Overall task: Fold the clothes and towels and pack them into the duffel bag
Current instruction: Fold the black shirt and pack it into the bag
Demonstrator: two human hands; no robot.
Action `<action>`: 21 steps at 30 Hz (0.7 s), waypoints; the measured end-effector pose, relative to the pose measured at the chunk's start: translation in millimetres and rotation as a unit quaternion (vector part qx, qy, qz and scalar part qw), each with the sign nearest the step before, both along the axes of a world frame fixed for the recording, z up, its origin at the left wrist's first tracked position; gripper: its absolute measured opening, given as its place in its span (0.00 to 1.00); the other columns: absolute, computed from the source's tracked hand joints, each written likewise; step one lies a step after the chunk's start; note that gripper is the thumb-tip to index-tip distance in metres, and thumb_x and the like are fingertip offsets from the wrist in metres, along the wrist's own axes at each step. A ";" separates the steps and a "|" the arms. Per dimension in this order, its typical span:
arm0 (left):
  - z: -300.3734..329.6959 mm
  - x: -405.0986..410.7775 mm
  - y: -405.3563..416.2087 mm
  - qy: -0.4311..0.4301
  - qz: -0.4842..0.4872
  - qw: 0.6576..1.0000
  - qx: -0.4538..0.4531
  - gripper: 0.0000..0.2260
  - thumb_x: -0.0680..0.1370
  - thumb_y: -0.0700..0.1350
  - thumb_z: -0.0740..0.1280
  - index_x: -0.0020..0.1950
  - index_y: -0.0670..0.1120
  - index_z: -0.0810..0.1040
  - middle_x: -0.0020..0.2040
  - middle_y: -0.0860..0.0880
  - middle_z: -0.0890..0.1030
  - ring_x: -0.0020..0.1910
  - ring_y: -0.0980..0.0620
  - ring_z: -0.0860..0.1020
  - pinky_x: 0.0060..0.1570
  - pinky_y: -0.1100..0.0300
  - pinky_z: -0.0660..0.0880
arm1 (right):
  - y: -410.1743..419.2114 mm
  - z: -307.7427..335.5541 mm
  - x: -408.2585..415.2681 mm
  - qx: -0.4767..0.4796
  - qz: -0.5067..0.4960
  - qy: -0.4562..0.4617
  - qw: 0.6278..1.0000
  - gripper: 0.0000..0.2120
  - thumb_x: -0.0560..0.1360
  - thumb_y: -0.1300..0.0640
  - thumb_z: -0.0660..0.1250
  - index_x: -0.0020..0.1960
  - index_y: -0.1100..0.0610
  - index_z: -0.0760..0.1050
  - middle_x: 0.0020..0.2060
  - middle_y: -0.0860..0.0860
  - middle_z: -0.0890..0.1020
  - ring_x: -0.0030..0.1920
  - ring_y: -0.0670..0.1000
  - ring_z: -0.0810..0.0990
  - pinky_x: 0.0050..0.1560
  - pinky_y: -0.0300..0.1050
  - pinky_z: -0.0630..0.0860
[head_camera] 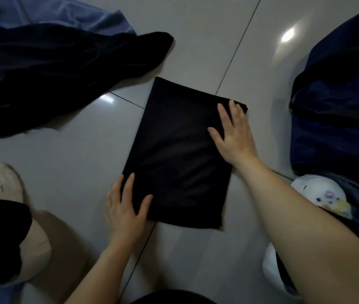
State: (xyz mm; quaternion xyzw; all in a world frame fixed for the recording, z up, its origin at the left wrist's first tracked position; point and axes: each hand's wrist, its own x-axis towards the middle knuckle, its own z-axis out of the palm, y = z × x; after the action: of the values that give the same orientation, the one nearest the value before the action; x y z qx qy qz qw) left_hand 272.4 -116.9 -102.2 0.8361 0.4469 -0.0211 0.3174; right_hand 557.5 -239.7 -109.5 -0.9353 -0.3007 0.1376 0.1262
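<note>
I had both palms flat on the folded black garment (pixel 178 150), left hand (pixel 126 207) at its near corner, right hand (pixel 233 134) at its far edge, gripping nothing. Folding seemed finished; next, lifting it rightward into the duffel bag (pixel 336 110).

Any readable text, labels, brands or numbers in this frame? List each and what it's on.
None readable.
Folded black garment: plain, no print or tag showing.
Navy duffel bag: no logo visible, only a pale strip.
White slipper: small coloured charms, blurred, no letters.
Dark clothes pile: no text.
</note>
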 end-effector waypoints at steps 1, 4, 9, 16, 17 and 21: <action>3.6 -2.0 1.4 -0.010 0.039 0.999 -0.005 0.26 0.76 0.56 0.63 0.72 0.48 0.68 0.71 0.43 0.67 0.68 0.41 0.65 0.65 0.43 0.65 | -6.7 5.0 -10.1 0.039 -0.042 -0.008 0.998 0.30 0.80 0.45 0.59 0.77 0.53 0.56 0.77 0.57 0.56 0.76 0.56 0.53 0.75 0.50 0.51; 13.2 -9.4 12.5 -0.044 0.158 0.981 -0.101 0.18 0.78 0.44 0.67 0.68 0.46 0.72 0.62 0.45 0.70 0.59 0.46 0.72 0.59 0.51 0.70 | -30.7 16.4 -57.3 0.131 -0.219 0.017 0.967 0.20 0.77 0.53 0.65 0.66 0.61 0.71 0.62 0.60 0.73 0.63 0.59 0.71 0.64 0.49 0.66; 28.9 -8.4 24.8 -0.071 0.270 0.911 -0.304 0.12 0.76 0.40 0.70 0.58 0.40 0.76 0.53 0.40 0.80 0.50 0.43 0.79 0.53 0.51 0.76 | -44.3 32.0 -139.7 0.126 -0.432 0.156 0.879 0.14 0.74 0.51 0.71 0.51 0.61 0.76 0.49 0.59 0.80 0.51 0.61 0.78 0.49 0.49 0.71; 58.9 -12.3 19.3 -0.101 0.353 0.835 -0.409 0.06 0.79 0.41 0.66 0.44 0.41 0.72 0.40 0.41 0.75 0.30 0.48 0.70 0.33 0.56 0.70 | -68.3 41.7 -188.6 0.147 -0.498 0.374 0.768 0.10 0.75 0.53 0.70 0.45 0.61 0.77 0.35 0.53 0.78 0.37 0.56 0.76 0.40 0.47 0.72; 63.1 -13.7 17.9 -0.112 0.366 0.821 -0.425 0.05 0.79 0.40 0.65 0.46 0.41 0.71 0.41 0.42 0.75 0.31 0.48 0.72 0.34 0.56 0.71 | -70.9 46.8 -186.6 0.159 -0.512 0.376 0.756 0.11 0.75 0.53 0.70 0.42 0.60 0.75 0.34 0.53 0.77 0.35 0.54 0.74 0.40 0.47 0.71; 62.6 -23.7 8.4 -0.110 0.393 0.808 -0.424 0.08 0.79 0.36 0.64 0.55 0.41 0.67 0.53 0.40 0.74 0.48 0.41 0.76 0.46 0.48 0.76 | -81.4 58.2 -198.1 0.123 -0.528 0.426 0.724 0.12 0.76 0.56 0.69 0.51 0.65 0.75 0.38 0.58 0.79 0.34 0.54 0.76 0.31 0.45 0.70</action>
State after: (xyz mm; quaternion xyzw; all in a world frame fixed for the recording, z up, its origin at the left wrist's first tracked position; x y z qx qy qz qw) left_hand 248.7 -108.5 -39.5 0.3679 0.6461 0.0105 0.6687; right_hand 359.4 -321.0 -51.4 -0.7621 0.3130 0.3945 0.4068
